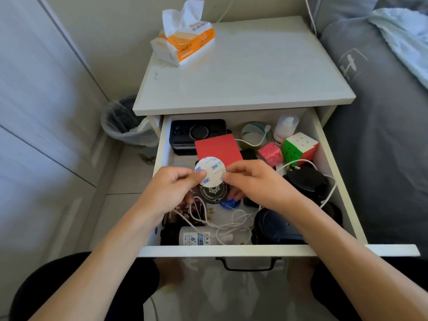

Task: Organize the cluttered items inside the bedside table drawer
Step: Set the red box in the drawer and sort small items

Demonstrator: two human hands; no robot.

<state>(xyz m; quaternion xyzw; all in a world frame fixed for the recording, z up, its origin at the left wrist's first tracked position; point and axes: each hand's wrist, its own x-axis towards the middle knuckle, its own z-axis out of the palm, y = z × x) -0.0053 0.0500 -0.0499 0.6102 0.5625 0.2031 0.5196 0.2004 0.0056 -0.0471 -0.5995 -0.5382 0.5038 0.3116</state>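
white bedside table (266,72), tissue pack (185,35) on top

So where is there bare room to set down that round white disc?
The white nightstand top is bare in front and to the right of the orange tissue pack. The open white drawer is crowded; tangled white cable crosses its only pale floor patch. Both hands pinch the round white adhesive disc.

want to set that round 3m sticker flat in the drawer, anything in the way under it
Yes. Beneath the round 3M sticker pinched by left hand and right hand lie a black patterned disc and tangled white cable.

Bedroom: bedside table (243,72) beside bed (382,112).
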